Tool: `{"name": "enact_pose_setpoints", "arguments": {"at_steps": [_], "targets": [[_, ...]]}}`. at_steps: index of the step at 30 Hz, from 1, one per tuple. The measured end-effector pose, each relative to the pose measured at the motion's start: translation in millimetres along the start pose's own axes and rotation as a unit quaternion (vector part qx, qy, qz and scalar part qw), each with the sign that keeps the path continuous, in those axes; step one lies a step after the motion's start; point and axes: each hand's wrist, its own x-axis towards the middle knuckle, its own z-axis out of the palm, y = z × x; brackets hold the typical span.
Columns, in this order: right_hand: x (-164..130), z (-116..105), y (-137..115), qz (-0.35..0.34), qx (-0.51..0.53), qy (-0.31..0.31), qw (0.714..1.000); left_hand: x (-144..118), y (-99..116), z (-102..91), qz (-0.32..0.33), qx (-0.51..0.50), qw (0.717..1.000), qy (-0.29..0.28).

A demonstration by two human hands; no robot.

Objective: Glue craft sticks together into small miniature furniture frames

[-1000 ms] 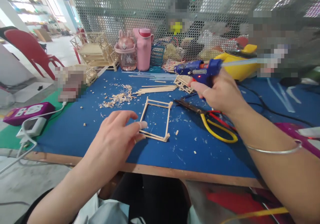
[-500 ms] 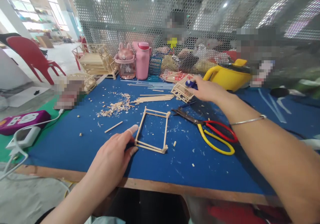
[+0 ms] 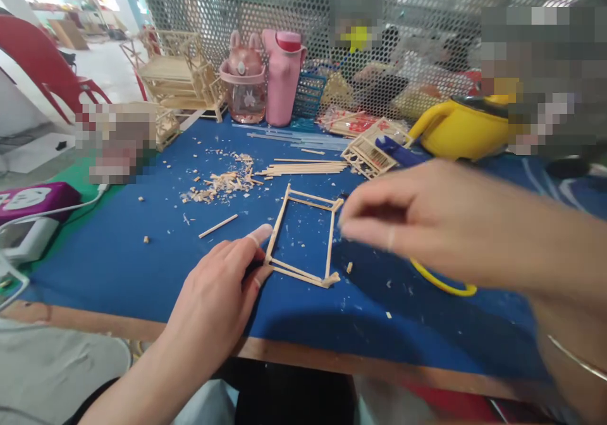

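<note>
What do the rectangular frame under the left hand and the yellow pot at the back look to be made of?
The rectangular frame looks like thin, pale, unfinished wooden sticks joined at the corners; matching sticks and chips lie nearby. The left hand touches its near left corner. The yellow pot looks like glossy moulded plastic or enamelled metal; its smooth shine leaves that open.

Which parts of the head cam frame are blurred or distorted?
Head view: right hand smeared by motion blur, left hand and stick frame sharp; wide-angle lens bows the table edge; bright window glare top left; hand shadows fall soft on the blue mat.
</note>
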Motion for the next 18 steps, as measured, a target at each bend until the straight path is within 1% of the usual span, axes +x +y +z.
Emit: {"name": "enact_pose_setpoints", "arguments": {"at_steps": [1, 2, 4, 6, 9, 12, 15, 18], "targets": [[5.3, 6.4, -11.5, -0.040, 0.061, -0.108, 0.991, 0.2, 0.8, 0.0, -0.003, 0.000, 1.000, 0.004], [12.8, 13.9, -19.6, -0.042, 0.093, -0.163, 0.981, 0.5, 1.7, 0.0, -0.005, 0.001, 1.000, 0.005], [30.2, 29.9, -27.3, -0.036, 0.112, -0.229, 0.966, 1.4, 3.3, 0.1, -0.010, 0.004, 1.000, 0.002], [44.6, 43.7, -27.8, -0.031, 0.107, -0.263, 0.958, 2.5, 4.0, 0.1, -0.016, 0.007, 1.000, -0.004], [53.4, 54.9, -25.5, -0.027, 0.105, -0.268, 0.957, 4.3, 3.8, -0.3, -0.022, 0.004, 1.000, -0.004], [51.3, 55.3, -27.6, -0.028, 0.096, -0.260, 0.960, 5.7, 3.9, -1.1, -0.021, -0.007, 1.000, -0.011], [47.7, 52.8, -36.1, -0.046, 0.039, -0.249, 0.967, 6.7, 5.3, -2.1, -0.023, -0.021, 0.999, -0.019], [47.3, 53.5, -46.0, -0.081, -0.017, -0.219, 0.972, 7.7, 6.7, -3.2, -0.032, -0.029, 0.999, -0.016]]}}
